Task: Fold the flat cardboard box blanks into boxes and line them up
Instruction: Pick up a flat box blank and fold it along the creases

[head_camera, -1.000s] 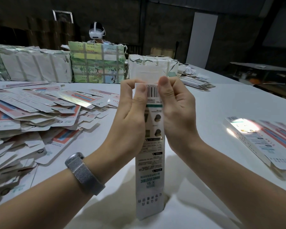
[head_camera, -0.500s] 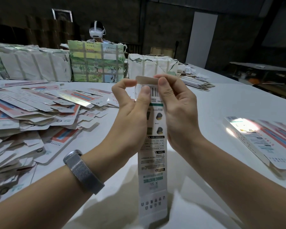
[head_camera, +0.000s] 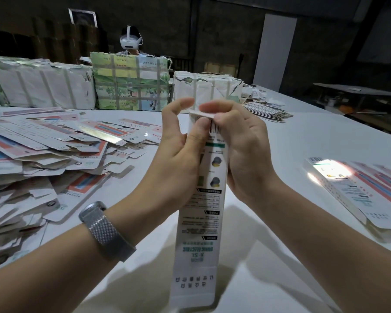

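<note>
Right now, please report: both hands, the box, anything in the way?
Left hand and right hand both grip the box. Box upright, top flap being folded over. Nothing in the way.

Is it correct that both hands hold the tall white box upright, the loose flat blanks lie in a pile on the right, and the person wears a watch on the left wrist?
Not quite. The head view shows the pile of flat blanks on the left, not the right. The rest holds: the left hand and right hand hold the box upright, and the watch is on the left wrist.
</note>
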Motion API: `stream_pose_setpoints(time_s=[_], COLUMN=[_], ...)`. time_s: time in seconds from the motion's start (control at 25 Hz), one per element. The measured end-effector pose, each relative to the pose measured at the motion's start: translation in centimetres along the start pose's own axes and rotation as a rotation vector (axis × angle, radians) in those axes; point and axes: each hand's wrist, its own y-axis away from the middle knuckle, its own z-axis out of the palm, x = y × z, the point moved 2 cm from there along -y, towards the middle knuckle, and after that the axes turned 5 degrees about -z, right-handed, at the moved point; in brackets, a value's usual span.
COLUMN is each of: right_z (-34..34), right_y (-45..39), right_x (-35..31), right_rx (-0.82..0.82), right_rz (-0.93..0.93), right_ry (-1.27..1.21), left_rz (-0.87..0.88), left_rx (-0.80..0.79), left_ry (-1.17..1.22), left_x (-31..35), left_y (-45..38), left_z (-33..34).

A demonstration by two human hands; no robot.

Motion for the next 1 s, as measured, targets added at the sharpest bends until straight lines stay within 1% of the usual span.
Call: stream_pose_setpoints(time_s=[0.12,0.24,0.32,0.4,0.52,0.68,0.76,0.88,1.0], right_z=[-0.2,-0.4,-0.5,-0.5,-0.5,-0.3,-0.2,-0.2,-0.3], right_y=[-0.2,-0.3,-0.3,-0.4,-0.4,-0.1,0.0,-0.1,-0.1], right_x=[-0.1,-0.2,-0.3,-0.3,-0.4,-0.3,-0.3,-0.2,0.1], right_rx=[-0.008,0.017,0.029,0.03,0.015,-0.018,-0.026,-0.012,0.0], right_rz=[0.006,0.006,0.018,0.027,0.019,0.009,-0.027,-0.142,-0.232], right_ry=[0.028,0.011,0.002,0.017,0.038,0.087,0.118,0.165,0.268], left_rz=[0.042,0.082,0.091,0.093,0.074,0.063,0.05,0.013,0.014], left_rx=[-0.044,-0.112,-0.13,-0.114,-0.048,-0.024,-0.018,0.009,0.03], left_ry=[-0.023,-0.049,-0.047,-0.054,-0.088,-0.048,-0.026,0.027,-0.005], left_x=[0.0,-0.1,0.0,0.2,0.5,0.8,0.9,0.9,0.9], left_y=[-0.1,0.0,0.0,0.0,0.0,0.0,0.0,0.0,0.2], left_z=[-0.1,0.0,-0.1,-0.2,-0.2,-0.2,-0.2,0.0,0.1])
